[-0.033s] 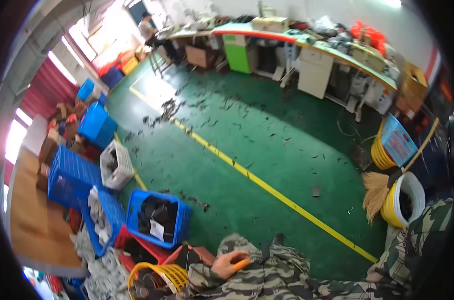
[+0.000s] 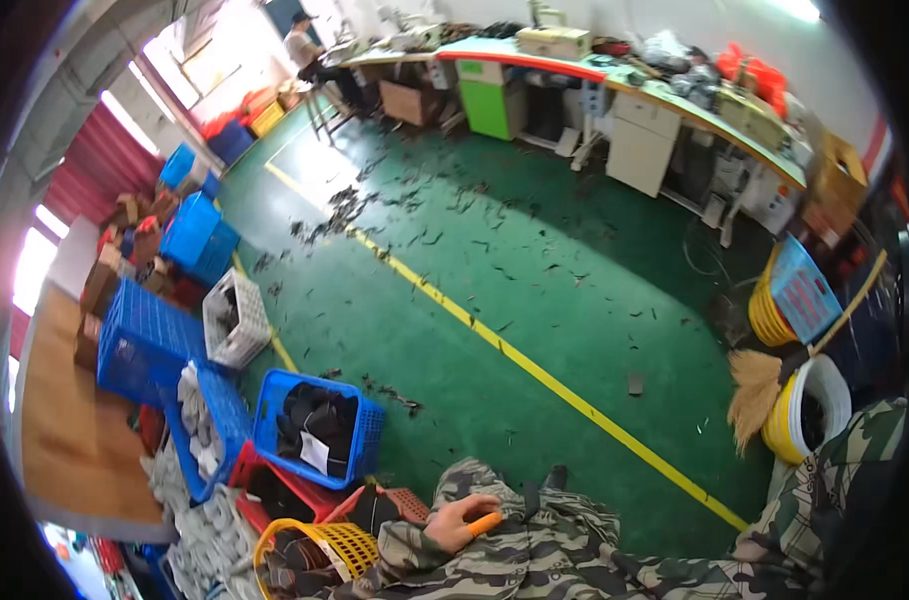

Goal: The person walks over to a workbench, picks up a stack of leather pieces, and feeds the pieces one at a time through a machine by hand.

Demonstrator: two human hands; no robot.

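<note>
One of the hands (image 2: 462, 521) is rested on a camouflage-clad knee (image 2: 535, 545), loosely curled, nothing gripped; which hand cannot be told. A yellow basket (image 2: 315, 550) is seen near left, a blue crate (image 2: 320, 425) just beyond it.

No change is showing between the earlier frame and this one. The left hand (image 2: 460, 520), with its orange fingertip cover (image 2: 485, 522), is lying at the same spot on the camouflage fabric (image 2: 535, 545). The blue crate (image 2: 320, 430) and the yellow basket (image 2: 320, 550) are showing no displacement. The person (image 2: 305, 45) at the far worktop (image 2: 535, 58) is showing no change of posture. The camera view is registering no shift.
</note>
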